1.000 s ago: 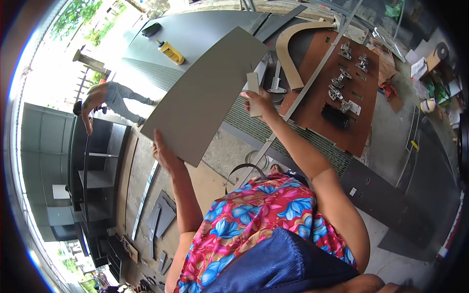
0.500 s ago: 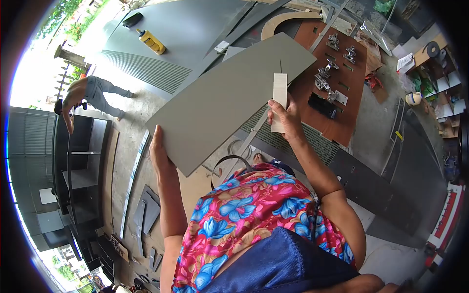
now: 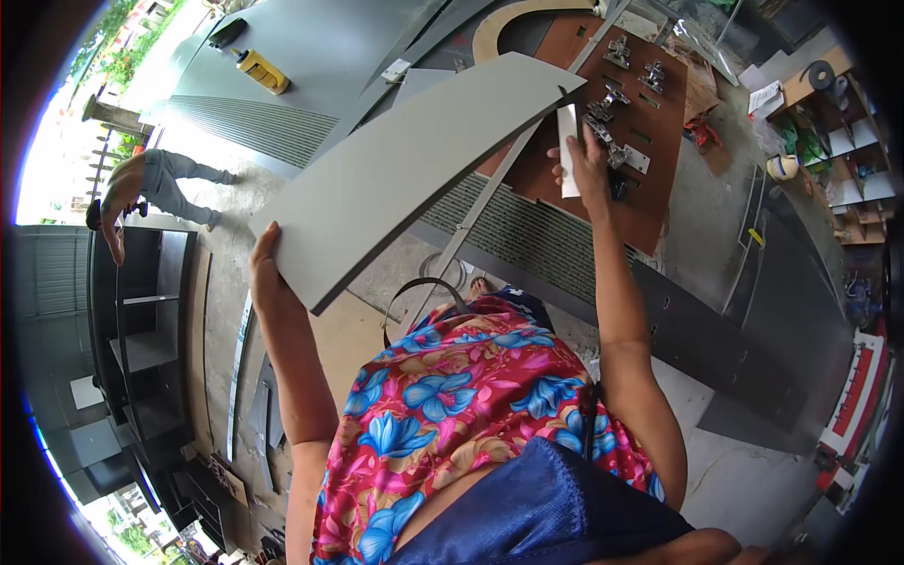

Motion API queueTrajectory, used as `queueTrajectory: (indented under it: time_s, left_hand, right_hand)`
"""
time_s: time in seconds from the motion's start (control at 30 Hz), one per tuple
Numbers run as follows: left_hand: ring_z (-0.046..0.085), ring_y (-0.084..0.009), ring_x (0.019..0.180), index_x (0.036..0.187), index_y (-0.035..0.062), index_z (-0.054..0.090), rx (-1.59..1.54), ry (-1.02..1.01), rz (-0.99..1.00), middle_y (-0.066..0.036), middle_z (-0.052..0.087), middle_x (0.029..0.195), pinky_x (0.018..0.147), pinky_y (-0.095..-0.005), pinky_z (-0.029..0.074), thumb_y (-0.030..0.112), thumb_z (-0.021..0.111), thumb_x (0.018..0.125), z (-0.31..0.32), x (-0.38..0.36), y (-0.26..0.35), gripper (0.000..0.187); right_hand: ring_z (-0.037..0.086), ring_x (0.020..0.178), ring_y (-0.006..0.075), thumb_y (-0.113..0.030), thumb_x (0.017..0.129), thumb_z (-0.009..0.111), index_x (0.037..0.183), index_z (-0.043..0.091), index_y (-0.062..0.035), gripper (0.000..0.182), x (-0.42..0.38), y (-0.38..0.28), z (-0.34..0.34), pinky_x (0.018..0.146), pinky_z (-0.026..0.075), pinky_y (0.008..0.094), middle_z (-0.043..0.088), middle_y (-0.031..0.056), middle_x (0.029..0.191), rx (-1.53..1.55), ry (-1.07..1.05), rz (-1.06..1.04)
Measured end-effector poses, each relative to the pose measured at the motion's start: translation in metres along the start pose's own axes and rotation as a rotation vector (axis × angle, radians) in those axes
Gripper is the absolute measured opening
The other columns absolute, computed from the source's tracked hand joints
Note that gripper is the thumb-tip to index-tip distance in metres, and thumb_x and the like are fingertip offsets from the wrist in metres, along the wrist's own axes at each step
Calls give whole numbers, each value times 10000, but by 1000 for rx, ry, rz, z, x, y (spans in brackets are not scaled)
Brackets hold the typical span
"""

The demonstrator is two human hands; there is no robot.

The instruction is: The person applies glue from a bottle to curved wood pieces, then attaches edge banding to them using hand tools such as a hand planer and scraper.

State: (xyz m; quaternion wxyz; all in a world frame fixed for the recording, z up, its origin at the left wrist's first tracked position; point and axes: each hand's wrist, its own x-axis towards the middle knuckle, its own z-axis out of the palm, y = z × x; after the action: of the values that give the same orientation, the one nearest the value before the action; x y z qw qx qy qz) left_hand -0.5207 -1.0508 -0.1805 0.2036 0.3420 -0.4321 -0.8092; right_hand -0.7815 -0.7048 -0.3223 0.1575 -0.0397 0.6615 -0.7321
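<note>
A long, flat grey panel [image 3: 424, 141] is held up in front of me, tilted so that its dark lower edge shows. My left hand [image 3: 269, 268] grips its near left end, thumb on top and the other fingers hidden underneath. Beyond the panel's right end, my right hand [image 3: 586, 168] is closed around a pale flat strip [image 3: 568, 141], held upright and apart from the panel. A small dark mark lies on the panel's surface close to its far right corner.
Several metal hinges [image 3: 653, 75] lie on a reddish-brown board [image 3: 659, 132] at the right. A yellow bottle [image 3: 261, 72] rests on a large grey sheet [image 3: 348, 56]. Another person [image 3: 155, 179] bends beside a black cabinet [image 3: 155, 330] at the left.
My right hand and its strip have moved right and up, off the panel's face to past its end. The panel has tilted, showing its lower edge, and shifted left in view.
</note>
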Motion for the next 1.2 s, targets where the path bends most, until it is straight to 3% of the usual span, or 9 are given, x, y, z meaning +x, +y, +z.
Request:
queueTrajectory:
  time_s: [0.17,0.23,0.33,0.47,0.67,0.8,0.93,1.1,1.2]
  left_hand:
    - [662,-286,869,1069,-65,558,61,-10,142,-180,640,988,773,-378,564,113,531,890,32,-15,22,254]
    - [660,-288,873,1068,-68,558,36,-8,76,-183,639,993,777,-378,562,103,544,881,30,-9,28,255]
    - [657,-291,880,1065,-74,558,46,18,47,-184,637,998,782,-376,559,91,561,869,26,2,33,257]
    - [654,-295,884,1061,-83,555,24,41,107,-181,636,998,786,-373,555,80,565,863,29,5,29,256]
    - [651,-289,895,1046,-78,555,-11,74,56,-184,630,1002,801,-370,553,62,568,855,32,4,29,238]
    - [650,-297,902,1050,-82,552,21,54,95,-190,626,1009,807,-370,554,59,559,857,31,6,29,239]
    - [652,-299,900,1056,-86,548,-5,45,66,-193,625,1012,803,-373,557,58,560,853,31,10,32,249]
    - [658,-297,885,1076,-92,533,29,59,41,-193,628,1009,792,-377,564,62,562,851,25,15,34,273]
    - [660,-293,878,1070,-89,536,11,14,28,-188,631,1000,784,-371,567,64,568,849,31,11,33,271]
  right_hand:
    - [556,504,115,-240,990,437,1458,258,-184,503,-41,7,45,423,470,238,624,132,824,257,-140,-130]
    - [559,503,120,-247,986,446,1477,225,-164,545,-63,6,63,428,475,246,621,134,815,295,-180,-235]
    - [536,487,103,-161,955,431,1448,303,-188,510,-49,-7,47,407,470,235,596,100,802,222,-99,-47]
    - [567,524,105,-272,989,446,1478,244,-191,535,-59,-13,46,440,495,240,610,109,808,169,-201,-69]
    - [538,542,80,-196,967,439,1486,239,-142,559,-126,-15,96,502,481,235,595,95,843,226,-401,-222]
    - [547,561,78,-145,960,424,1476,250,-119,545,-83,1,90,507,508,217,574,83,871,276,-123,-256]
    - [584,616,94,-114,948,393,1469,257,-120,539,-76,7,97,479,509,212,574,81,885,230,-96,-334]
    - [581,531,104,-202,946,428,1443,291,-134,520,-29,23,67,441,504,223,602,78,809,242,18,-198]
    - [604,520,156,-233,989,416,1443,240,-181,490,8,30,40,453,543,290,628,145,826,220,72,-194]
